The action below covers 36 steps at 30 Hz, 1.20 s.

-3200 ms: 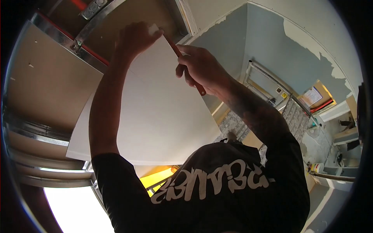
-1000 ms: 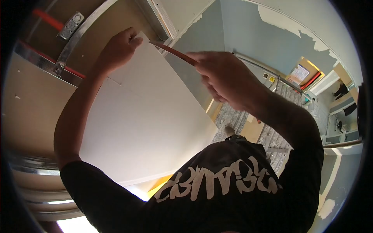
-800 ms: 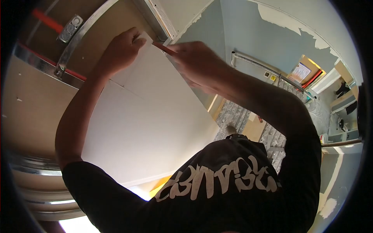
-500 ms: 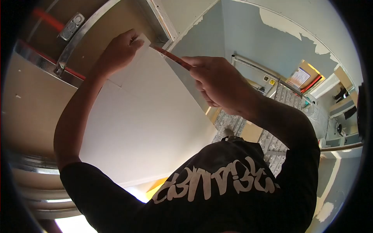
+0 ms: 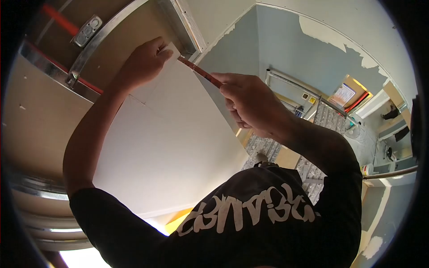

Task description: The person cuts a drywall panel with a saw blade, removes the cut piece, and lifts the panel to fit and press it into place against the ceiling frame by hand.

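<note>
A large white plasterboard sheet (image 5: 174, 134) stands tilted in front of my chest, with thin pencil-like marks near its left edge. My left hand (image 5: 149, 60) is closed on its narrow upper corner, thumb and fingers pinching the edge. In my right hand (image 5: 250, 100) is a long, thin, reddish-brown tool (image 5: 199, 70); its exact kind does not show clearly. The tool's far end meets the board's right edge, just below my left fingers. My right fingers wrap the near end, hiding any handle.
Metal framing (image 5: 82, 58) with a metal electrical box (image 5: 87, 31) and red conduit (image 5: 60, 20) is at upper left. Below right are perforated scaffold planks (image 5: 328, 118) and a metal guard rail (image 5: 295, 83). Blue-grey walls (image 5: 295, 49) carry pale filler patches.
The board and both hands sit slightly lower and farther right in view. The tool's end stays at the board's edge, and both grips are kept.
</note>
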### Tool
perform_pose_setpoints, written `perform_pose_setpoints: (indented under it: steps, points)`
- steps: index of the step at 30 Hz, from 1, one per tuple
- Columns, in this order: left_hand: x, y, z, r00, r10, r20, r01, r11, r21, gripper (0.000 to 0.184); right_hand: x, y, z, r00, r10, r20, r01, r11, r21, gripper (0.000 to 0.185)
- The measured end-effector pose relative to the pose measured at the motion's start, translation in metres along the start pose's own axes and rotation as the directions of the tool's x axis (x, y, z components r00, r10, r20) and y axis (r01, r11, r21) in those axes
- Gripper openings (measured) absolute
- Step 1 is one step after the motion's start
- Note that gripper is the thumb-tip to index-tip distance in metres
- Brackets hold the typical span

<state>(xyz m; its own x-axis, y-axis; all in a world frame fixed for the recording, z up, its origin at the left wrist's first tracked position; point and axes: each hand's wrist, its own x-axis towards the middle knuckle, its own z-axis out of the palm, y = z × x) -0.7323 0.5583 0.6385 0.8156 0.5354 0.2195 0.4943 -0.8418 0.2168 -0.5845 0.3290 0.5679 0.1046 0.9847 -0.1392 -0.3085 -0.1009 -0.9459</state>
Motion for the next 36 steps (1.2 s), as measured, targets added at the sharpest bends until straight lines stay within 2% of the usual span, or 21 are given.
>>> perform_pose_setpoints:
  steps: [2,5,6,9,12,14,16,18,21,24,27,30,31,33,36]
  points:
    - [-0.002,0.005,0.002,0.999,-0.029,-0.018,0.029,1.000,-0.004,0.030,0.006,-0.011,0.009,1.000,-0.017,-0.018,0.016,0.997,-0.080,0.026]
    - [-0.005,0.004,0.002,0.999,-0.039,-0.017,0.040,0.997,0.072,0.031,0.100,0.031,0.011,0.998,-0.059,0.025,0.056,0.993,0.104,0.022]
    - [-0.004,0.004,-0.001,0.999,-0.038,-0.033,0.042,0.993,0.106,0.031,0.097,0.030,0.013,0.996,-0.073,0.044,0.067,0.991,0.119,0.021]
    - [-0.008,0.013,-0.003,0.998,-0.070,0.001,0.070,0.998,-0.005,0.030,0.067,0.013,0.022,0.993,-0.115,0.024,0.113,0.989,0.093,0.025]
    - [0.001,-0.010,0.004,0.999,-0.012,-0.053,0.014,0.999,0.029,0.030,-0.002,-0.008,0.014,0.998,-0.068,0.007,0.069,0.989,-0.134,0.033]
    - [0.002,-0.002,0.000,0.999,-0.046,-0.025,0.047,0.998,0.040,0.029,-0.016,-0.009,0.002,1.000,-0.002,0.019,0.003,0.996,-0.084,0.022]
    - [-0.002,0.003,0.002,0.999,-0.044,-0.022,0.045,0.998,0.042,0.029,-0.010,-0.004,0.002,1.000,-0.006,0.030,0.007,0.999,-0.050,0.023]
    - [-0.002,0.007,0.004,0.998,0.008,-0.061,-0.005,0.999,0.042,0.028,0.035,0.010,0.014,0.994,-0.103,0.034,0.104,0.994,-0.041,0.036]
    - [-0.002,-0.005,-0.003,0.997,-0.076,-0.020,0.077,0.994,0.082,0.031,0.087,0.038,0.019,0.987,-0.113,0.112,0.052,0.894,0.445,0.036]
    - [0.002,-0.008,0.004,0.999,0.006,-0.052,-0.006,1.000,0.003,0.030,0.042,0.016,0.013,0.999,-0.022,0.039,0.016,0.990,0.140,0.039]
    - [0.001,-0.007,-0.002,0.994,-0.111,0.019,0.111,0.994,0.016,0.029,-0.018,-0.002,0.001,0.999,0.019,0.044,-0.020,0.999,0.026,0.041]
    - [0.000,0.003,-0.002,0.997,-0.080,0.001,0.079,0.992,0.097,0.028,-0.007,-0.005,0.005,0.996,-0.064,0.060,0.070,0.992,-0.108,0.043]
    - [0.001,0.004,0.001,0.999,-0.035,-0.033,0.038,0.997,0.074,0.028,0.013,-0.008,0.014,0.998,-0.057,0.022,0.060,0.986,-0.153,0.041]
    - [-0.002,0.006,0.010,0.993,0.042,-0.112,-0.040,0.999,0.020,0.029,0.031,0.001,0.031,0.999,-0.044,-0.013,0.043,0.996,-0.078,0.031]
    - [-0.008,0.010,0.000,0.998,-0.049,-0.036,0.047,0.998,-0.044,0.030,0.058,0.000,0.041,0.996,-0.066,-0.052,0.067,0.998,0.017,0.025]
